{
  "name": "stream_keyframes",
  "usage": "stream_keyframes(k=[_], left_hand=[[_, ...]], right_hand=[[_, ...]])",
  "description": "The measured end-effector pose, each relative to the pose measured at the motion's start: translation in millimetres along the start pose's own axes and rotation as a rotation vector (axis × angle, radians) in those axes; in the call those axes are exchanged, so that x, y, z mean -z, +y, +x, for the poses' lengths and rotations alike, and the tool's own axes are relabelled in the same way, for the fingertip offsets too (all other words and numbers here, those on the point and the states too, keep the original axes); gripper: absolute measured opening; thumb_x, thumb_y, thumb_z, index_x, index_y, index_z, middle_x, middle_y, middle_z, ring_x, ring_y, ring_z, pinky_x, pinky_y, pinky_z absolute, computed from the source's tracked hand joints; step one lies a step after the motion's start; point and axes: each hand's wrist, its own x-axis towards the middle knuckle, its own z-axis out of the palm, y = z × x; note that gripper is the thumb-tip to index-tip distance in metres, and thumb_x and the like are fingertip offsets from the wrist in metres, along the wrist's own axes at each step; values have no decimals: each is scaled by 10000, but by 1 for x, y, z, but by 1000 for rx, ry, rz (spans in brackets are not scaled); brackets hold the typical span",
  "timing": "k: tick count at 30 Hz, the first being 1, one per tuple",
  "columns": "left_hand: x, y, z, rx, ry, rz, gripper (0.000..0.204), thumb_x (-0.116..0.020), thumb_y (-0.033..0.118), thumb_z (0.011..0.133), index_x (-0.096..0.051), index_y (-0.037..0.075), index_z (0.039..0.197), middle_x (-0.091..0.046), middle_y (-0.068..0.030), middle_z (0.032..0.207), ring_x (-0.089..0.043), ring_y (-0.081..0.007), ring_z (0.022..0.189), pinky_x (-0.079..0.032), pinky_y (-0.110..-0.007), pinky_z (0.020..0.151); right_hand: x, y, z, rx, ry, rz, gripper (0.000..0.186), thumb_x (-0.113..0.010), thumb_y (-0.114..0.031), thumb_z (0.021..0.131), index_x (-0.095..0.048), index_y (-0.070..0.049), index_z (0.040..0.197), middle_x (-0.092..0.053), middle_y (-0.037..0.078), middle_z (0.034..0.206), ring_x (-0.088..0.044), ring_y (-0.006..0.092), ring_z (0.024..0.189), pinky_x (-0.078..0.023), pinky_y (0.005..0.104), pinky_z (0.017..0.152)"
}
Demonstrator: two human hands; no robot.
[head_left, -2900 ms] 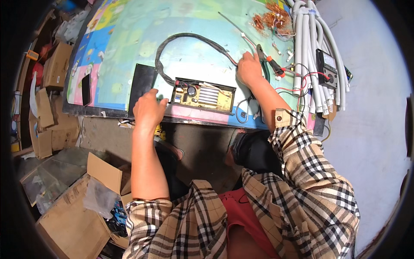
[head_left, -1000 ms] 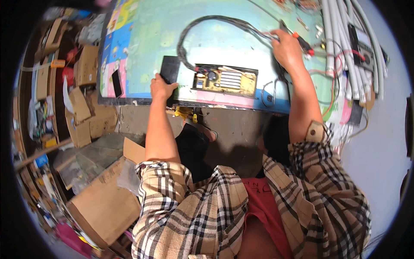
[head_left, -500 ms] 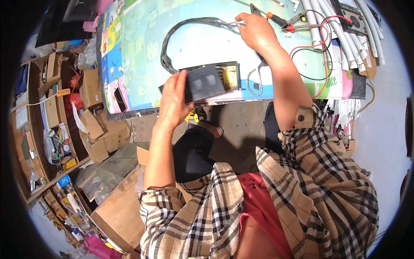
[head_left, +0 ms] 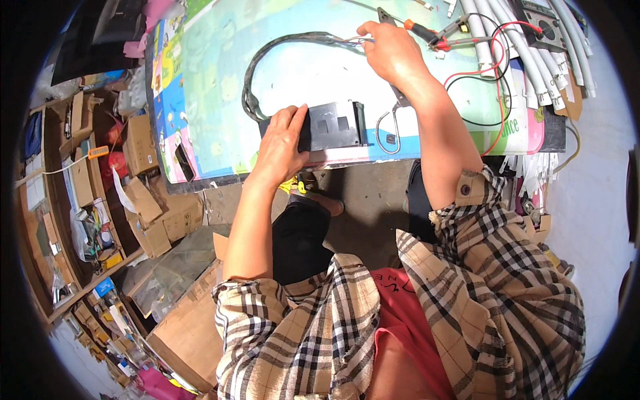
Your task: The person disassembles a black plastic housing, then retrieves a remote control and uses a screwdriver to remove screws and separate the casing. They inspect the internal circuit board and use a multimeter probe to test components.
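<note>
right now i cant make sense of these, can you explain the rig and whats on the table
No machine here: a person's bare hands, seen from above by a fisheye camera worn on the head, which bends straight edges. The left hand lies on a black rectangular cover near the table's front edge. The right hand is at the end of a black cable; whether it holds it is hard to tell. Also there: a smartphone, white tubes, a multimeter and its red lead.

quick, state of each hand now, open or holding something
Left hand: laid on the black cover; grip unclear.
Right hand: curled at the black cable end; grip unclear.
</note>
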Motion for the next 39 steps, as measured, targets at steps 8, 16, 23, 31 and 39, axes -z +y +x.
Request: stream_keyframes(k=[8, 16, 23, 31, 39], left_hand=[[-9, -3, 5, 7, -61, -8, 888, -750, -20, 594, -389, 56, 1402, -423, -158, 1358, -414, -333, 1267, -377, -375, 1072], [-11, -6, 4, 22, -12, -101, 831, -727, -46, 599, -432, 38, 1372, -431, -164, 1372, -426, -331, 1275, -385, -378, 1066], [-22, -11, 0, 22, 61, -126, 845, -691, -80, 581, -420, 14, 1376, -405, -201, 1409, -384, -357, 1318, -350, -386, 1096], [-35, -13, 4, 97, 69, -139, 855, -584, -157, 569, -417, 35, 1385, -382, -167, 1447, -339, -328, 1360, -325, -376, 1121], [-42, -13, -6, 76, 197, -129, 797, -589, -107, 628, -407, 36, 1390, -391, -159, 1447, -328, -313, 1369, -279, -414, 1136]], right_hand=[[3, -10, -3, -16, -37, -28, 295, -567, -134, 854, -657, -131, 1134, -681, 163, 1013, -648, 340, 963, -498, 425, 864], [7, -20, -9, 14, -92, -45, 285, -537, -104, 853, -651, -93, 1114, -675, 182, 996, -641, 362, 949, -493, 442, 849], [-6, -24, -16, 169, -111, -53, 224, -515, -88, 858, -638, -45, 1039, -657, 221, 955, -629, 396, 913, -488, 476, 803], [-31, -44, -38, 232, -251, -75, 317, -573, -88, 848, -584, -51, 1163, -644, 235, 990, -617, 400, 938, -483, 461, 832], [-47, -50, -59, 321, -500, -255, 483, -692, -168, 781, -537, -58, 1225, -521, 260, 1114, -618, 425, 903, -510, 475, 792]])
